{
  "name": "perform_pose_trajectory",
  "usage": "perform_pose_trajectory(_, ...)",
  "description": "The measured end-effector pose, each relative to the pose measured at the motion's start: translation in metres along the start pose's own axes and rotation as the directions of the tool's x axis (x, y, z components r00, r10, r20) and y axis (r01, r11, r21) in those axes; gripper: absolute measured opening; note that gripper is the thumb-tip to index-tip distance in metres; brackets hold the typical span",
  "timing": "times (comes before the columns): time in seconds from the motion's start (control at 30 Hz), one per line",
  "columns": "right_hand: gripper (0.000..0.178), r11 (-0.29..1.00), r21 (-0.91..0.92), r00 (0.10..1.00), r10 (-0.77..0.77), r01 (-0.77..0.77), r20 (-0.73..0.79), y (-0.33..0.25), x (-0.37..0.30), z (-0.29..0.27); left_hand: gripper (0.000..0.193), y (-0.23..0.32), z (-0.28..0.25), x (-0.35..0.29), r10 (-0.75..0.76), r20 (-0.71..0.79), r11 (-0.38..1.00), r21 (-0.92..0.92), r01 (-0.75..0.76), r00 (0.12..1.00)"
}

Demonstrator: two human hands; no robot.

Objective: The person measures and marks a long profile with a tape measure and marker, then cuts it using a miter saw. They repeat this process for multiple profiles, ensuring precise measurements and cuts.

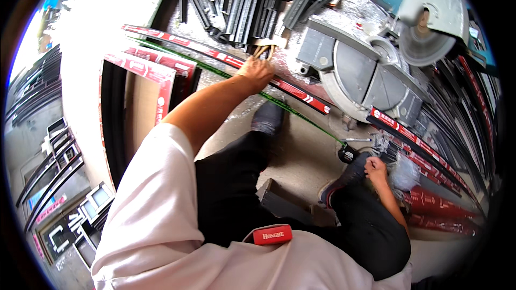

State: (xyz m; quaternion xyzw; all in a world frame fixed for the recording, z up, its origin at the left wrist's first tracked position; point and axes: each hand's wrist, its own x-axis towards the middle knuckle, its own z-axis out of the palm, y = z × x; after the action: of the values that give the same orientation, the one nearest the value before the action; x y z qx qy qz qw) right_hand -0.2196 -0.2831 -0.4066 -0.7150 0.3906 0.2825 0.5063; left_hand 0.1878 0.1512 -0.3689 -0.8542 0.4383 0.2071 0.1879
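My left hand (pixel 258 73) reaches forward, fingers closed over a long dark profile strip (pixel 207 49) with red-and-white film along it. Alongside the strip runs the green blade (pixel 293 110) of a tape measure. The blade passes under my left forearm. Its black round case (pixel 348 153) hangs or rests beside my right shoe (pixel 346 177); I cannot tell which. Just right of the case, my right hand (pixel 376 168) is low with curled fingers pressed together. What they hold, if anything, does not show. Another red-filmed dark profile (pixel 414 139) slants past to the right of that hand.
A mitre saw stands ahead right, its grey base (pixel 355 75) close to the strip's end and its round blade (pixel 427 40) blurred. Dark profile pieces (pixel 250 5) are heaped at the back. Red-filmed frames (pixel 166 88) stand left. Red wrapped bundles (pixel 438 201) lie right.
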Motion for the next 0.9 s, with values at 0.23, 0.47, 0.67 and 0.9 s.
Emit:
perform_pose_trajectory(0.23, 0.022, 0.998, 0.05, 0.998, 0.046, -0.044, -0.039, 0.006, 0.01, -0.001, 0.026, 0.02, 0.0, -0.005, -0.06, 0.107, 0.997, -0.042, 0.065, 0.992)
perform_pose_trajectory(0.47, 0.027, 0.975, 0.218, 0.994, 0.062, -0.041, -0.088, 0.002, 0.012, -0.009, 0.035, 0.003, 0.006, -0.008, -0.031, 0.052, 0.997, -0.074, 0.035, 0.998)
perform_pose_trajectory(0.67, 0.029, 0.871, 0.491, 0.967, 0.114, 0.014, -0.229, -0.032, 0.0, -0.042, 0.071, 0.013, -0.014, -0.016, -0.074, 0.09, 0.977, -0.192, 0.09, 0.993)
perform_pose_trajectory(0.9, 0.04, 0.531, 0.837, 0.93, 0.224, 0.133, -0.29, -0.06, 0.009, -0.051, 0.041, 0.011, -0.035, -0.013, -0.005, -0.076, 0.947, -0.321, -0.02, 0.997)
